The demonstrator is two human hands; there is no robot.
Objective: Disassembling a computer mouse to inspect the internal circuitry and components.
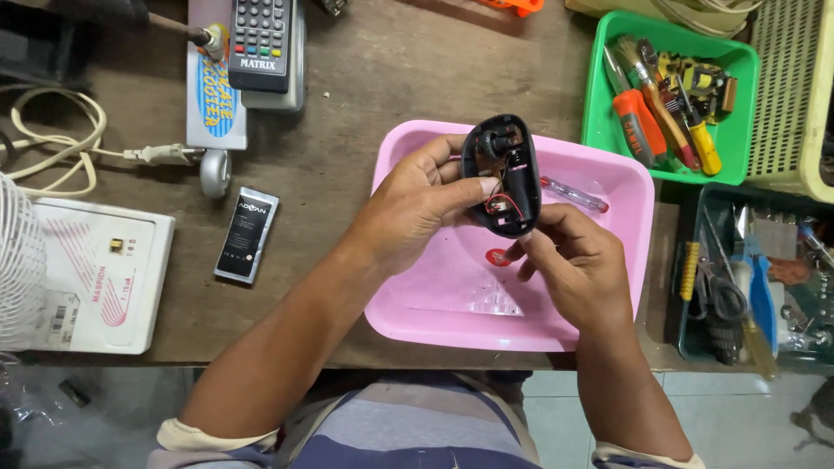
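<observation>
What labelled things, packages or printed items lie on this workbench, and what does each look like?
Flat battery: left of the pink tub, black and silver rectangle with print.
White box: far left, white with red swirl and small yellow sticker.
Remote control: top, black, coloured buttons.
Blue-yellow label: oval, on a pale device under the remote.

green tool tray [599, 104], remote [261, 43], flat battery [247, 235], white box [95, 274] lie on the table [365, 78].

I saw the left hand [415, 204] and right hand [575, 260] gripping an opened black plastic computer mouse [502, 174], wiring exposed. They hovered above a pink plastic tray [608, 187].
</observation>
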